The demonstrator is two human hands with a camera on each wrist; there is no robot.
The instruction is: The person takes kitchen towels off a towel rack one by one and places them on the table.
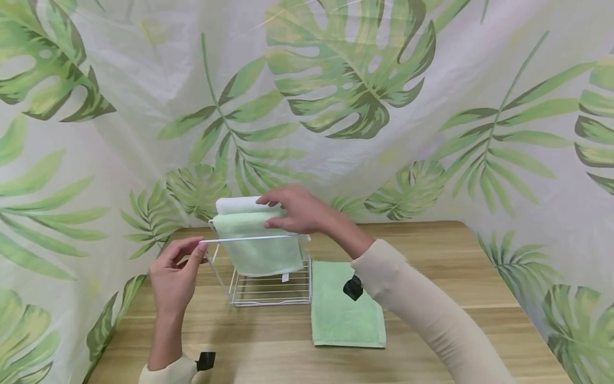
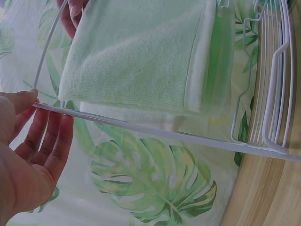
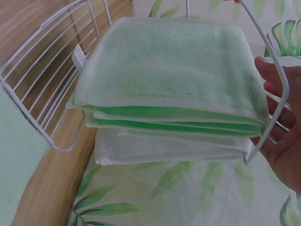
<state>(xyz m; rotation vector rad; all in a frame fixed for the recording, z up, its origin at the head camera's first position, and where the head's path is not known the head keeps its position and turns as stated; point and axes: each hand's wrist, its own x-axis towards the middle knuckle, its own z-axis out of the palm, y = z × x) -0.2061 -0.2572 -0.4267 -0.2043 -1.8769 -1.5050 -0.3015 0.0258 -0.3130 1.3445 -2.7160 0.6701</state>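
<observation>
A white wire rack stands on the table with a light green towel folded over an upper rail, hanging down inside it. Behind that towel hangs a white towel. My left hand pinches the rack's front top rail at its left corner between thumb and fingers. At the right end of the hung towels is my right hand, its fingers over the white towel and its thumb by the green one. In the right wrist view, its spread fingers extend past the rack's curved side wire.
On the wooden table, another light green towel lies flat just right of the rack. A small white tag hangs from the hung green towel. A leaf-printed curtain closes off the back and sides.
</observation>
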